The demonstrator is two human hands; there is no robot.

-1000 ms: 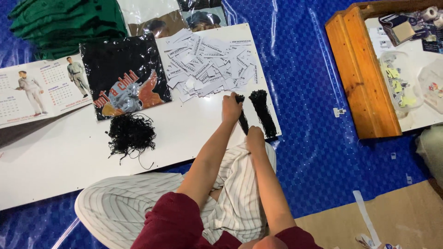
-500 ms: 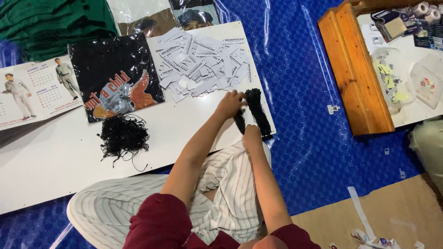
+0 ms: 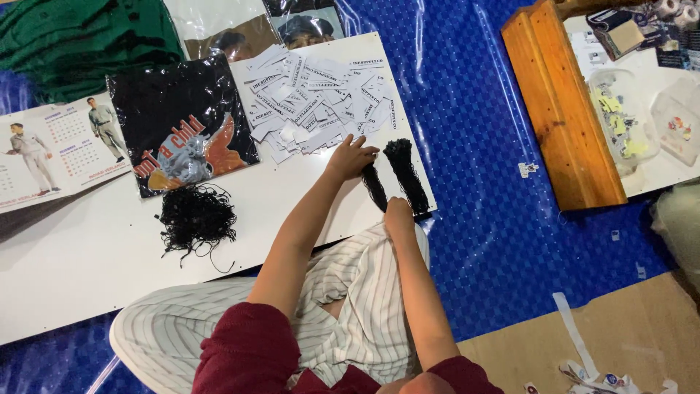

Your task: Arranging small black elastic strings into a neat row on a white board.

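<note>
While both hands (image 3: pixel 351 157) touch them, black cord bundles (image 3: pixel 405 175) lie between.

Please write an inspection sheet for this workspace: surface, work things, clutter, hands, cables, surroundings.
Surface: white board lying on a blue tarp.
Work things: two straight bundles of black strings at the board's right edge; pile of white paper labels just above them.
Clutter: tangled black strings; black printed shirt in a clear bag; calendar sheet.
Hands: left hand rests at the edge of the labels, touching the nearer bundle; right hand pinches that bundle's lower end.
Cables: nothing seen.
Surroundings: green folded clothes at top left; wooden tray at right; paper scraps on the floor.
</note>
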